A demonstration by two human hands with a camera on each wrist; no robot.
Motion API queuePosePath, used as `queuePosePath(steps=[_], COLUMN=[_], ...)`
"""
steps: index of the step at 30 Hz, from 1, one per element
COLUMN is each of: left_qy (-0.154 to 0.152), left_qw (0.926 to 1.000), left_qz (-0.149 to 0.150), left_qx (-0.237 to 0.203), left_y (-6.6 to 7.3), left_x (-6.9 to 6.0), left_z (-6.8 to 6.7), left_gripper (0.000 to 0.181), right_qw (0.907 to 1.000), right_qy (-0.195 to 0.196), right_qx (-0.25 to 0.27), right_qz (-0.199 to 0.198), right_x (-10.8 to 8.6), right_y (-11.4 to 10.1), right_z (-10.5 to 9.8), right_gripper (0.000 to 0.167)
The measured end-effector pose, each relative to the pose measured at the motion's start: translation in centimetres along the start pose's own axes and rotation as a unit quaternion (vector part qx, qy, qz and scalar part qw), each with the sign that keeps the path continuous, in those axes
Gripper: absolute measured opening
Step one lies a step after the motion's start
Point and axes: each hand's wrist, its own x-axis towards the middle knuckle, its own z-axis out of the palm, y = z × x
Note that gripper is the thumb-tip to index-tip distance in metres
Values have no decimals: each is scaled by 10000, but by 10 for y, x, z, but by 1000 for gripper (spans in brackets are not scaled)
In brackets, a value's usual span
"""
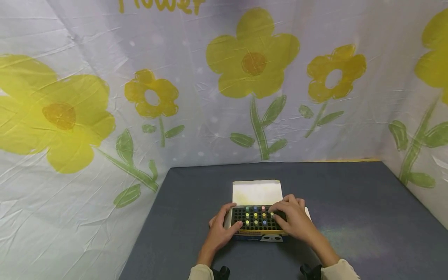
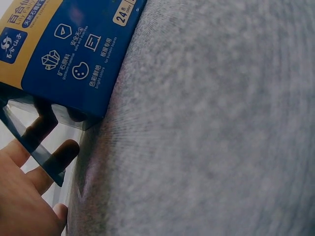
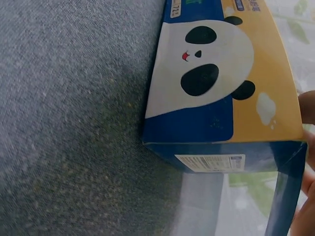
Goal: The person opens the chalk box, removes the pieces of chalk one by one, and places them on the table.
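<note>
A chalk box (image 1: 250,237) with a panda on its front stands open on the dark table, its lid (image 1: 257,193) raised at the back. Inside, a black holder (image 1: 242,226) full of holes carries several yellow, blue, green and pink chalks. My left hand (image 1: 219,232) holds the box's left end, thumb at the front corner and index finger along the side. Over the right part of the holder, my right hand (image 1: 296,218) pinches a yellow chalk (image 1: 272,214) between thumb and index finger. Its lower end is hidden in the holder.
The dark table (image 1: 189,202) extends around the box. A white curtain (image 1: 196,136) with yellow flowers hangs behind it and at the sides. A side flap (image 2: 42,157) of the box sticks out by the left fingers, another flap (image 3: 287,201) at the right end.
</note>
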Motion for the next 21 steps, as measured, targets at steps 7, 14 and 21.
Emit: queuePosePath(steps=[7, 14, 21], left_qy=[-15, -44, -15], left_qw=[10000, 10000, 10000], left_qz=[4, 17, 49], left_qx=[-48, -74, -69], left_y=[0, 1, 0], left_x=[0, 0, -1], left_z=[0, 0, 0], left_gripper=[60, 60, 60], right_qw=[9998, 9980, 9940], right_qy=[-31, 401, 867], right_qx=[148, 1, 93], right_qz=[-160, -489, -664], right_x=[1, 5, 10], right_y=[1, 3, 4], right_z=[-3, -4, -4], right_gripper=[23, 23, 25])
